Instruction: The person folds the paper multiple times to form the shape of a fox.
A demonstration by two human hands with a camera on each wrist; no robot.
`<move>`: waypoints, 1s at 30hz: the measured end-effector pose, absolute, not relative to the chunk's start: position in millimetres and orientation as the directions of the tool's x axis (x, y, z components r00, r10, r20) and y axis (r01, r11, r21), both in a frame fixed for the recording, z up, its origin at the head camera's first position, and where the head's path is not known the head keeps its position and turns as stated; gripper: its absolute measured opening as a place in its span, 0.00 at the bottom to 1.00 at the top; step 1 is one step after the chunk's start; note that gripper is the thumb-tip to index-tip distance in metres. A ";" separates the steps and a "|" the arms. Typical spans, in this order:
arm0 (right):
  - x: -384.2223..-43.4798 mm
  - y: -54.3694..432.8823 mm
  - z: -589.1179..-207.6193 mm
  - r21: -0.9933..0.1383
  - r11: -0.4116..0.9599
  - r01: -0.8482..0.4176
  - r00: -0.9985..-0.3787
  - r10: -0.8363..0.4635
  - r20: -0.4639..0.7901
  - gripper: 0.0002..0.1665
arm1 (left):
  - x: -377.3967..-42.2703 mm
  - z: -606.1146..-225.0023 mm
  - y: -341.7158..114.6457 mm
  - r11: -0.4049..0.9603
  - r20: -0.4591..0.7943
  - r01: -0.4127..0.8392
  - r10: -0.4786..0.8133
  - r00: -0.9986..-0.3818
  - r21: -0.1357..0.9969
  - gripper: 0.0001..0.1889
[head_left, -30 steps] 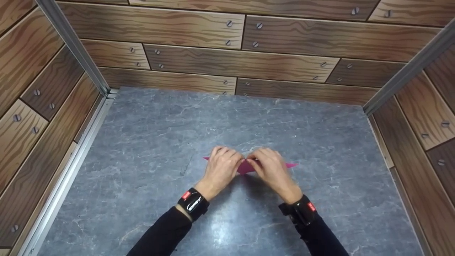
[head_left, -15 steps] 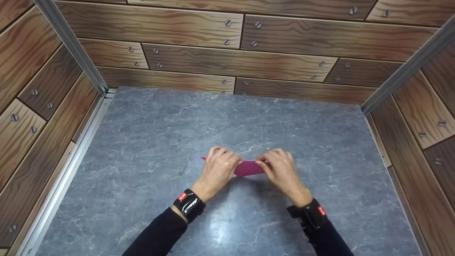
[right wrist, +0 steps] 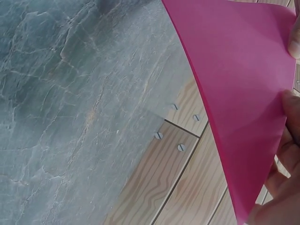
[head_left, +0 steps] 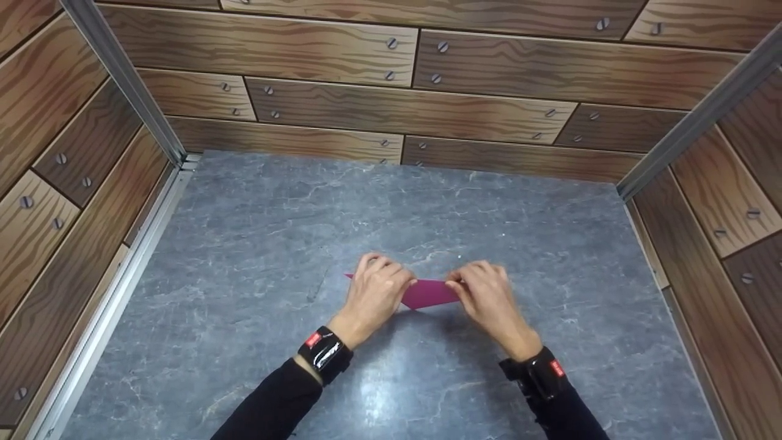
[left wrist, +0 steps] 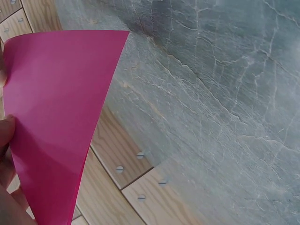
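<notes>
A magenta sheet of paper [head_left: 426,294], folded to a triangle with its point towards the person, is held up by both hands in the head view. On its left, my left hand [head_left: 377,287] pinches the straight far edge, and a small paper tip sticks out beyond that hand. My right hand [head_left: 487,292] pinches the same edge farther right, hiding the right tip. The left wrist view has the paper's smooth face [left wrist: 61,93] with fingertips [left wrist: 5,131] at its edge. Seen from the right wrist, the paper [right wrist: 243,84] narrows downward beside the fingers [right wrist: 293,112].
Beneath the hands lies a grey marbled tabletop [head_left: 275,220]. Wood-patterned panels [head_left: 330,52] stand behind it and on both sides, with metal rails [head_left: 116,67] at the corners. Both wrists carry black bands [head_left: 328,351].
My right hand has slid right along the paper's far edge, away from the left hand. More of the paper shows between them, and its right tip is now covered. The left hand barely moved.
</notes>
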State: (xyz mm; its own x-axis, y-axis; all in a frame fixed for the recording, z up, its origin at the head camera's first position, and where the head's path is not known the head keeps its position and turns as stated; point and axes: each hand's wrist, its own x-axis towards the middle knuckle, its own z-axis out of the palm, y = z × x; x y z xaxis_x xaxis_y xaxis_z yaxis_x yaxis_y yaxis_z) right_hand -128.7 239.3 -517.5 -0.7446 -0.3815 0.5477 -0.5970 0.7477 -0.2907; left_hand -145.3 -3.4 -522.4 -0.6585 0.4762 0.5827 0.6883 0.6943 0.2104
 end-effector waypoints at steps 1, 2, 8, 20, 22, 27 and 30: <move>-128.5 239.8 -518.0 -0.288 0.746 -0.601 -0.741 -0.385 0.550 0.07 | -145.2 -522.8 -3.5 0.692 0.585 0.690 0.476 -0.657 0.211 0.05; -128.4 240.3 -518.3 -0.286 0.744 -0.605 -0.738 -0.388 0.552 0.07 | -145.2 -523.0 -3.6 0.691 0.586 0.691 0.477 -0.655 0.211 0.05; -128.0 242.7 -519.2 -0.283 0.733 -0.619 -0.725 -0.395 0.564 0.07 | -145.1 -522.5 -2.8 0.692 0.584 0.690 0.476 -0.657 0.213 0.06; -129.0 262.4 -519.8 -0.309 0.750 -0.585 -0.741 -0.339 0.579 0.08 | -152.2 -523.7 -14.7 0.686 0.609 0.686 0.443 -0.658 0.242 0.04; -129.5 266.5 -519.5 -0.311 0.757 -0.574 -0.748 -0.332 0.574 0.08 | -153.4 -523.6 -16.9 0.689 0.608 0.682 0.439 -0.662 0.245 0.04; -129.6 276.8 -519.8 -0.316 0.779 -0.541 -0.770 -0.309 0.558 0.08 | -155.8 -523.8 -21.2 0.695 0.605 0.674 0.431 -0.669 0.250 0.05; -128.7 282.6 -520.8 -0.325 0.790 -0.520 -0.784 -0.291 0.548 0.07 | -156.8 -524.2 -23.5 0.694 0.601 0.671 0.427 -0.676 0.262 0.05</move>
